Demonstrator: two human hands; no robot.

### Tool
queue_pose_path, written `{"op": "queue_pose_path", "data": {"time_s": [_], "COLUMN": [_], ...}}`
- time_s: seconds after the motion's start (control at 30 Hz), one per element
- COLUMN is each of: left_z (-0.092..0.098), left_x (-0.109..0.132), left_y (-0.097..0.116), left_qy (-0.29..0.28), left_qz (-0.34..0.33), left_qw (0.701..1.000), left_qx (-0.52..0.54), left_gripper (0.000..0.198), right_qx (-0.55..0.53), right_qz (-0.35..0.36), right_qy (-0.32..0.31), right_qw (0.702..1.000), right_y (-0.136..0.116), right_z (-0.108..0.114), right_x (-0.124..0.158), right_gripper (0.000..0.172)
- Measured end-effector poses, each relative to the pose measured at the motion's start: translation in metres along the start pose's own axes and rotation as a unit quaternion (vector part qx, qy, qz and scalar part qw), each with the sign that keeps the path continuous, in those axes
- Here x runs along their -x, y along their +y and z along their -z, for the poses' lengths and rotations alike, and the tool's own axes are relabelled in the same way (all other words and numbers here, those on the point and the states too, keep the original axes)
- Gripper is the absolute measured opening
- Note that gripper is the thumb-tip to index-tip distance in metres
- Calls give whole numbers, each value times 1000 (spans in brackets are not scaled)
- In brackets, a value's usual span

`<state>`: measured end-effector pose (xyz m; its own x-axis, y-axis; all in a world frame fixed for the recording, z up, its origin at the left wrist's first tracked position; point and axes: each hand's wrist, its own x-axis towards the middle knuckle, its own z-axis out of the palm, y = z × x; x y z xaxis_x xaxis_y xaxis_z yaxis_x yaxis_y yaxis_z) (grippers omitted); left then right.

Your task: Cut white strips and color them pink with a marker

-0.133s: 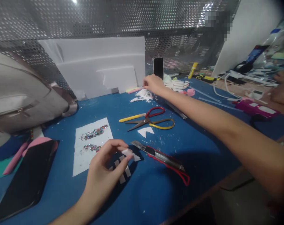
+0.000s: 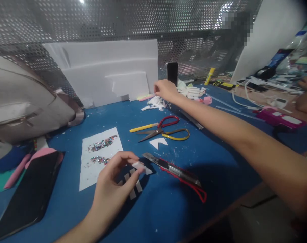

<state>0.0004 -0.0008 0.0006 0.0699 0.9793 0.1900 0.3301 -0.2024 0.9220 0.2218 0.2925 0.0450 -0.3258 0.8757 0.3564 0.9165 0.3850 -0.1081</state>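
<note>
My left hand [image 2: 118,179] pinches a small white paper piece [image 2: 145,168] between thumb and fingertips. Under and beside it several white strips [image 2: 132,191] lie on the blue table. My right hand [image 2: 165,89] reaches to the back, fingers curled down over a heap of white scraps [image 2: 155,102]; whatever its fingertips may hold is hidden. A box cutter [image 2: 176,171] with a red loop lies right of my left hand, blade out. Behind it are scissors [image 2: 160,130] with red and yellow handles, a yellow pen [image 2: 143,127] and a notched white scrap [image 2: 158,143].
A white sheet [image 2: 86,179] bearing glittery bits lies left of my left hand. A black phone [image 2: 29,195] and a grey bag [image 2: 29,101] occupy the left side. Another phone [image 2: 172,72] stands at the back. A magenta tool [image 2: 281,118] and another person's hand [image 2: 306,82] are at right.
Both hands keep the same pose. The whole view has shifted very slightly; no thing has visibly moved on the table.
</note>
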Motion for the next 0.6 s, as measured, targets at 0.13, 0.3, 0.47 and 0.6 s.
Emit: {"op": "queue_pose_path", "data": {"time_s": [0.13,0.3,0.47,0.6], "left_z": [1,3,6,9], "left_x": [1,1,-5,-11], "left_y": [0,2,4,7], "left_qy": [3,1,6,22], "left_qz": [2,3,5,36], "left_qw": [1000,1000,1000,999], "left_qx": [7,17,29,27], "left_gripper": [16,15,12,17], "right_qx": [-52,-143,-282,-402], "right_qz": [6,2,20,78], "right_qy": [17,36,0,-61], "right_qw": [999,989,959,910], "right_y": [-5,-12,-47,-102], "right_z": [4,12,25,38], "right_x": [-1,1,25,85], "right_gripper": [25,22,36,52]}}
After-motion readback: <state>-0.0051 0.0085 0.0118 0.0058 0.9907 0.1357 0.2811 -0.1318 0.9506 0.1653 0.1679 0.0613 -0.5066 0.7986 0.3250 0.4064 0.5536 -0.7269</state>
